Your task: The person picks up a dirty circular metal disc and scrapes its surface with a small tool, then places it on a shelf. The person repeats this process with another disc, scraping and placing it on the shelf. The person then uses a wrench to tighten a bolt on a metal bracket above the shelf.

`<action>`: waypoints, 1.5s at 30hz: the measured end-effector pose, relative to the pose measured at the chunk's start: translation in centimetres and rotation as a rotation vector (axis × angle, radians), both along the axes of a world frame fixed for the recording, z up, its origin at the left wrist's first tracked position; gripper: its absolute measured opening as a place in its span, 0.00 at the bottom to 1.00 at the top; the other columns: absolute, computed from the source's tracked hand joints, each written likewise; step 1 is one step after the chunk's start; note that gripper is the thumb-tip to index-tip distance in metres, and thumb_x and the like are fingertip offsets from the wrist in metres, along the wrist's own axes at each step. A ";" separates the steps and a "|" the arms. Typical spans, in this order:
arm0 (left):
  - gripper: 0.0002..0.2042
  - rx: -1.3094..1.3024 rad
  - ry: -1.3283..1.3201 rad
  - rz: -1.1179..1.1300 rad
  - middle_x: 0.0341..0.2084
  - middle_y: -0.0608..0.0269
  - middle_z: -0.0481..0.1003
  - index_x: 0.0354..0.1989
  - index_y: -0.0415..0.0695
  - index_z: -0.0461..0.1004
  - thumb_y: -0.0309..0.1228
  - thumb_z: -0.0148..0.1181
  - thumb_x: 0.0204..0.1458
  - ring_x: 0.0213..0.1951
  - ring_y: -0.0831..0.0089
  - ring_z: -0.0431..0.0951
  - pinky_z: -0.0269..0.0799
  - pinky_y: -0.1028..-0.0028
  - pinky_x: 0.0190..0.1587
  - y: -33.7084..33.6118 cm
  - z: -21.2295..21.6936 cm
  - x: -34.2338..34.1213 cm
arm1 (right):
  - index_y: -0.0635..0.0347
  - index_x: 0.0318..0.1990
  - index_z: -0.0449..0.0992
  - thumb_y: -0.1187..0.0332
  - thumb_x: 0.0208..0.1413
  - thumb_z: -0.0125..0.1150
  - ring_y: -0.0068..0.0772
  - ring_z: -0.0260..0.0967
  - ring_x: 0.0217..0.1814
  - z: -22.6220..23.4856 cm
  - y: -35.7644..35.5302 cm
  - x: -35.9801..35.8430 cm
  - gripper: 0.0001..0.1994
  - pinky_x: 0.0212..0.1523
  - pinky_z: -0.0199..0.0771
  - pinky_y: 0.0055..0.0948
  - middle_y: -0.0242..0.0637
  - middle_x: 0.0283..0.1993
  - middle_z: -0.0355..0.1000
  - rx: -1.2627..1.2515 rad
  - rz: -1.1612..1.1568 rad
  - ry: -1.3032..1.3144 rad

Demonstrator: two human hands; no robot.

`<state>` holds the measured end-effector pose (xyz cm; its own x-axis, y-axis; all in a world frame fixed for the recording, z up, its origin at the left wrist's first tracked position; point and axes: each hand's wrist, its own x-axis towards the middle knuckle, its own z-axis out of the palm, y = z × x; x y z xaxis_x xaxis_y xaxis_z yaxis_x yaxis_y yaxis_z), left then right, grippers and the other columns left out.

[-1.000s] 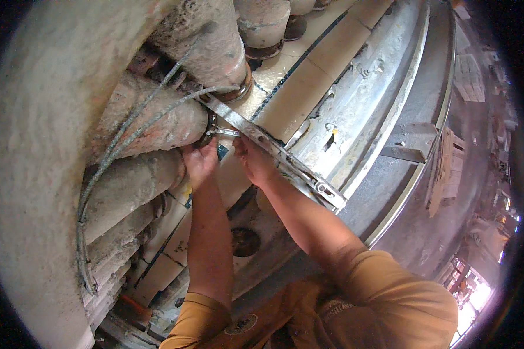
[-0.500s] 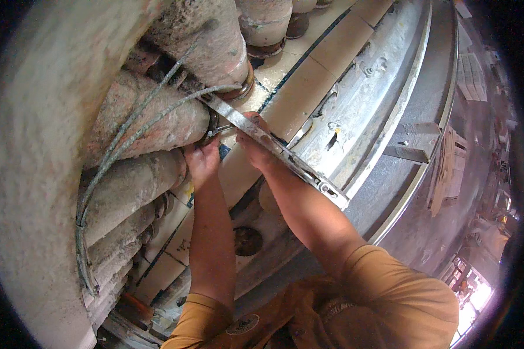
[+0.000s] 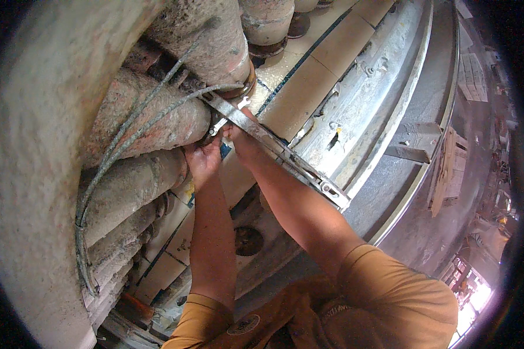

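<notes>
A silver wrench point(image 3: 220, 124) slants under a long metal bar point(image 3: 256, 131), its open jaw showing above the bar and its other end close to a crusted cylinder point(image 3: 157, 110). My right hand point(image 3: 237, 135) is closed on the wrench, partly covered by the bar. Just below the cylinder's end, my left hand point(image 3: 204, 161) reaches up with its fingers curled; their tips, and whatever they grip, are hidden. A looped wire cable point(image 3: 113, 142) hangs over the cylinders, one end near the bar's top.
More crusted cylinders point(image 3: 137, 180) line the left side. Pale tiles point(image 3: 300, 87) run diagonally beneath my hands. A curved metal rim point(image 3: 384, 128) rises on the right, with a bracket point(image 3: 413, 142) beyond it. Wooden pallets point(image 3: 448, 168) stand on the floor outside.
The wrench has swung steeper, so its open jaw now shows above the bar. My right hand has shifted slightly left, while my left hand has stayed almost still.
</notes>
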<state>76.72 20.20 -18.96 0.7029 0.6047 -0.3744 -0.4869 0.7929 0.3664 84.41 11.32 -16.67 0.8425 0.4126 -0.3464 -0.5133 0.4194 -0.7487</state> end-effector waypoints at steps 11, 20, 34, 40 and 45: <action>0.24 0.120 -0.162 -0.045 0.54 0.52 0.69 0.56 0.39 0.65 0.38 0.59 0.54 0.55 0.52 0.70 0.71 0.48 0.53 -0.2 0.2 -0.2 | 0.56 0.38 0.68 0.58 0.64 0.46 0.17 0.63 0.23 0.4 2.2 0.4 0.12 0.22 0.61 0.19 0.27 0.24 0.67 -0.091 -0.106 0.094; 0.21 0.279 0.024 -0.163 0.55 0.53 0.69 0.55 0.40 0.67 0.36 0.56 0.55 0.53 0.55 0.71 0.69 0.51 0.54 2.1 -4.0 -2.0 | 0.55 0.39 0.72 0.61 0.62 0.48 0.18 0.65 0.28 4.4 -2.8 -3.9 0.10 0.32 0.65 0.18 0.25 0.28 0.69 0.099 0.044 0.354; 0.27 0.070 -0.047 0.013 0.56 0.53 0.68 0.58 0.41 0.64 0.35 0.61 0.50 0.54 0.50 0.70 0.69 0.49 0.54 0.9 -2.6 -1.1 | 0.57 0.52 0.72 0.61 0.63 0.51 0.12 0.59 0.26 4.8 -6.5 -7.3 0.15 0.26 0.58 0.15 0.20 0.27 0.65 -0.290 0.299 0.191; 0.23 -0.032 -0.055 0.028 0.55 0.55 0.70 0.56 0.43 0.68 0.37 0.60 0.52 0.55 0.53 0.70 0.65 0.47 0.57 0.8 -1.7 -0.6 | 0.56 0.53 0.72 0.61 0.63 0.50 0.16 0.63 0.34 2.3 -6.3 -4.5 0.15 0.36 0.64 0.17 0.25 0.35 0.70 -0.442 0.272 -0.375; 0.21 -0.081 0.000 0.000 0.53 0.57 0.72 0.54 0.44 0.69 0.37 0.59 0.53 0.54 0.55 0.71 0.68 0.49 0.55 0.8 -1.6 -0.4 | 0.52 0.53 0.72 0.55 0.64 0.46 0.21 0.69 0.47 -1.8 -7.0 -3.1 0.17 0.45 0.66 0.19 0.28 0.46 0.74 -0.660 0.307 -0.852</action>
<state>76.30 20.99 -20.57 0.7030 0.5727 -0.4216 -0.4872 0.8197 0.3012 81.34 4.28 -18.45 0.8032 0.5919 0.0673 0.2593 -0.2456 -0.9340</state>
